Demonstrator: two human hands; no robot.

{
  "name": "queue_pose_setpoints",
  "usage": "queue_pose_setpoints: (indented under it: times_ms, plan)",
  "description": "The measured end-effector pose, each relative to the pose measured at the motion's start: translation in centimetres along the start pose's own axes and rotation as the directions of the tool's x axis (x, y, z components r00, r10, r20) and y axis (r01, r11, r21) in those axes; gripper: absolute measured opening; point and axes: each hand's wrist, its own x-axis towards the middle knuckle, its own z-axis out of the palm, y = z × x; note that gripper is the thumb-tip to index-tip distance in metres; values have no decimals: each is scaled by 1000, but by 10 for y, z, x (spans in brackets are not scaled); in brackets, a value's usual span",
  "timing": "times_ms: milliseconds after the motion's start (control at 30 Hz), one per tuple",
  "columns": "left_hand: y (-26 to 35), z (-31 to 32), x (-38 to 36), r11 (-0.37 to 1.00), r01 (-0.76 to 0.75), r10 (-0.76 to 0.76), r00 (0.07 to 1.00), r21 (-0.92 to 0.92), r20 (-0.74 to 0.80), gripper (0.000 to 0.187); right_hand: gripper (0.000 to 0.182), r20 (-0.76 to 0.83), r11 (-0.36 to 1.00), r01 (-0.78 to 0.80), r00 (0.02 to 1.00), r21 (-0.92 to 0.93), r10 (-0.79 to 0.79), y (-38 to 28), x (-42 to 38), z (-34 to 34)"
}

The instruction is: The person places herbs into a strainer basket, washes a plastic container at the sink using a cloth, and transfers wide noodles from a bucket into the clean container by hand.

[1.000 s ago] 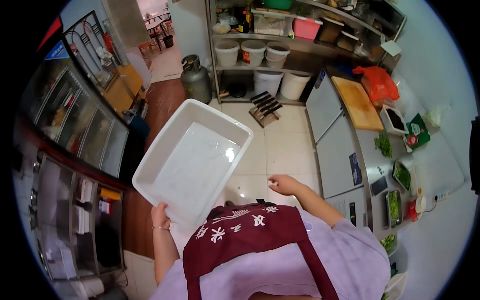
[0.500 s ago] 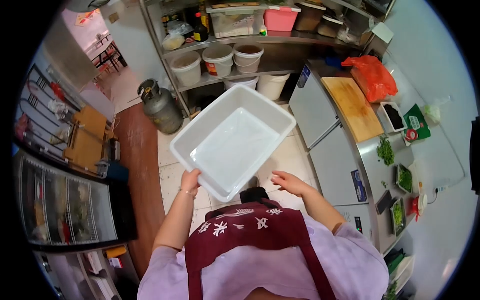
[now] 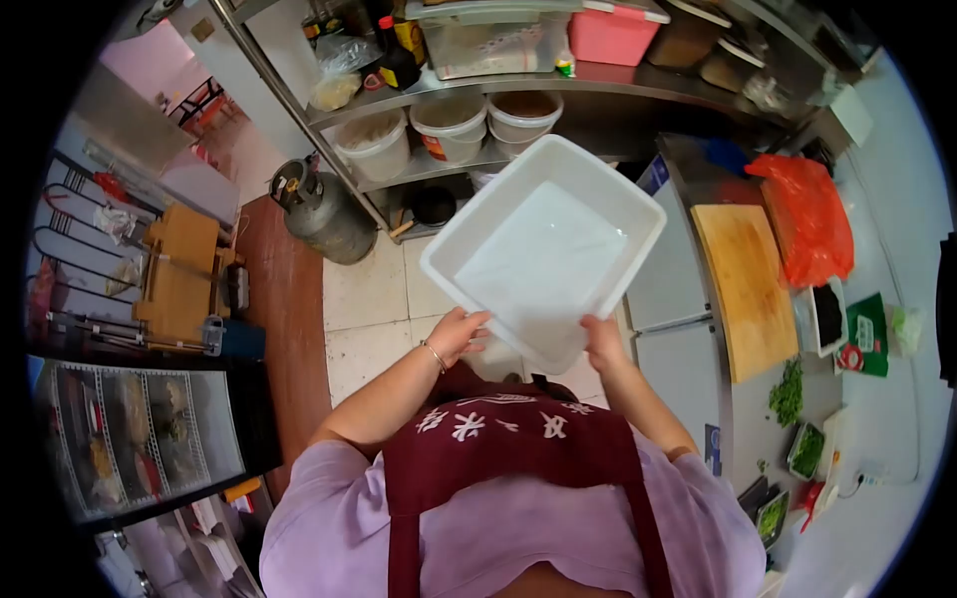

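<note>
An empty white plastic tub point(image 3: 543, 249) hangs in front of me, tilted, its open side towards me. My right hand point(image 3: 603, 344) grips its near right rim, with the fingers partly hidden behind the wall. Beside the near left edge is my left hand point(image 3: 461, 336), its fingers apart and the fingertips close to the rim; whether they touch it is hard to tell. Beyond the tub, white buckets point(image 3: 449, 130) stand on a metal shelf point(image 3: 608, 85).
To the right, a counter point(image 3: 688, 154) bears a wooden board point(image 3: 740, 289), a red bag point(image 3: 809, 219) and trays of chopped greens point(image 3: 805, 450). A gas cylinder point(image 3: 324, 214) stands on the floor at the left, near the shelf post. A glass-door cooler point(image 3: 150, 429) is at the lower left.
The tub has moved right in view and turned slightly. My right hand has taken hold of its rim, while my left hand has loosened its grip. The view has shifted closer to the shelf.
</note>
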Motion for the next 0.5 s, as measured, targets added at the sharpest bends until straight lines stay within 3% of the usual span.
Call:
queue_pose_setpoints:
  times_ms: [33, 100, 167, 333, 500]
  plan:
    - [10, -8, 7, 1000, 2, -2, 1000, -11, -13, 44, 56, -36, 998, 54, 998, -45, -56, -5, 18, -12]
    - [34, -26, 18, 985, 11, -41, 984, 173, 172, 43, 51, -77, 995, 91, 993, 31, -88, -24, 29, -25]
    - [50, -47, 38, 974, 2, -44, 982, 226, 182, 45, 50, -86, 996, 78, 994, 36, -75, -56, 21, -23]
    - [92, -91, 90, 999, -50, 52, 983, -17, 175, 42, 47, -290, 994, 98, 951, -40, -105, -72, 42, -38]
    - [122, -129, 132, 1000, -27, 27, 972, 0, 235, 36, 45, -450, 994, 86, 886, -73, -110, -90, 72, -34]
